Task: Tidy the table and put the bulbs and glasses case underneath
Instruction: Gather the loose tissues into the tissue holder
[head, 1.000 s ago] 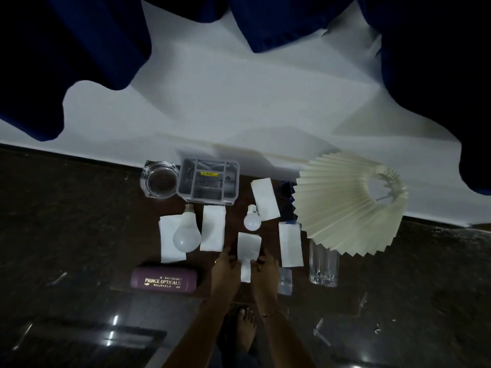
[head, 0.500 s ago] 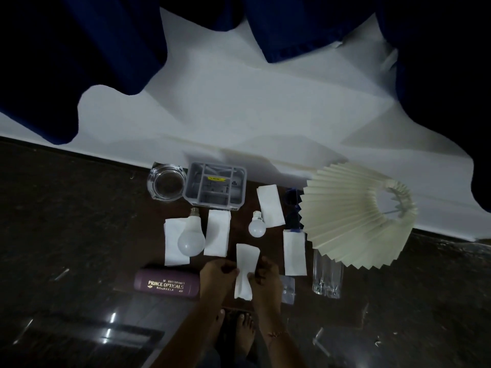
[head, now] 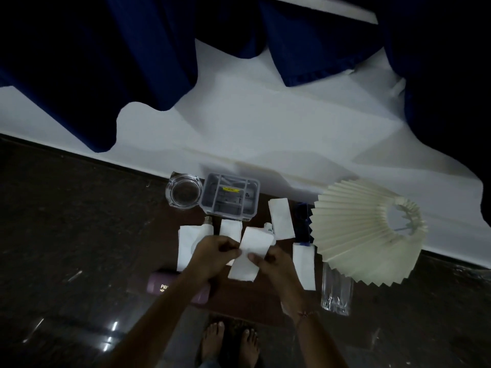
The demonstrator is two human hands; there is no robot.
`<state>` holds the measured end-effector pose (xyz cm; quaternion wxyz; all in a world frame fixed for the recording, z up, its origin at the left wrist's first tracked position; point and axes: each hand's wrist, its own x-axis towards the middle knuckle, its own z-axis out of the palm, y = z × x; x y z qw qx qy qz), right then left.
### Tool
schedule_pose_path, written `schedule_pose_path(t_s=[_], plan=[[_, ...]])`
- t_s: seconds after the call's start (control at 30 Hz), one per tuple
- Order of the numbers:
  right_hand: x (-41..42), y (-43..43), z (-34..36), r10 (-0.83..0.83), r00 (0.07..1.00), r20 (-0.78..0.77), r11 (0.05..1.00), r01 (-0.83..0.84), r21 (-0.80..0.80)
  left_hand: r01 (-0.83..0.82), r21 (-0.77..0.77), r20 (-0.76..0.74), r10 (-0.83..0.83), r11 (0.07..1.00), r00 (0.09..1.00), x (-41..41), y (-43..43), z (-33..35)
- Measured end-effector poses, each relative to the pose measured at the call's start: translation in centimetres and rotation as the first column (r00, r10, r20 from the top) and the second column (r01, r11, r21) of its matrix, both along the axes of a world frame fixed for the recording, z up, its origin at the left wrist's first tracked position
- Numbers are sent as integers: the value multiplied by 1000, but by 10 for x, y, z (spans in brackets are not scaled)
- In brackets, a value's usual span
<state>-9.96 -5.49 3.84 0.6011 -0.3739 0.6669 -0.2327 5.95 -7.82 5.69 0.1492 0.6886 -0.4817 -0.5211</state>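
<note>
Left hand (head: 212, 251): its fingers pinch the left edge of a white paper napkin (head: 249, 257).
Right hand (head: 268, 261): its thumb and fingers pinch the right side of the same napkin.
Held napkin: it is up in the air, above the surface (head: 263, 301). A second ago it lay flat down there with the hands just touching it.
In the way: the left arm covers the middle of the glasses case (head: 159, 285). The hands and the held napkin hide most of both bulbs.
Big bulb (head: 207, 228): only its metal end and neck show, pointing away from the person. It lies on another napkin (head: 186, 245).
Small bulb (head: 268, 226): only its top end peeks out behind the held napkin.
Glasses case: purple, near the front left of the surface, lying long-ways from left to right. It is in the same spot as before.
More napkins: one (head: 230, 229) by the big bulb, one (head: 281, 218) farther back, one (head: 304, 265) on the right.
At the back: a glass ashtray (head: 183, 193) just beside a grey plastic box (head: 229, 199).
On the right: a cream folded lampshade (head: 369, 232) on its side, with a clear drinking glass (head: 336, 293) in front of it.
Below: two bare feet (head: 228, 343) on the dark floor (head: 66, 235).
</note>
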Motion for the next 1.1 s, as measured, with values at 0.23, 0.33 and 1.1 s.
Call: schedule_pose_path(t_s=[0.23, 0.33, 1.1], plan=[[19, -74, 24, -34, 969, -243, 953, -42, -301, 18, -290, 48, -5, 957, 999, 18, -57, 22], [27, -103, 33, -86, 945, -316, 899, -63, -433, -34, -386, 56, 60, 922, 997, 19, -84, 28], [51, -155, -1, 21, 844, -535, 839, -306, -450, 31, -443, 245, 88, 896, 965, 24, -134, -10]])
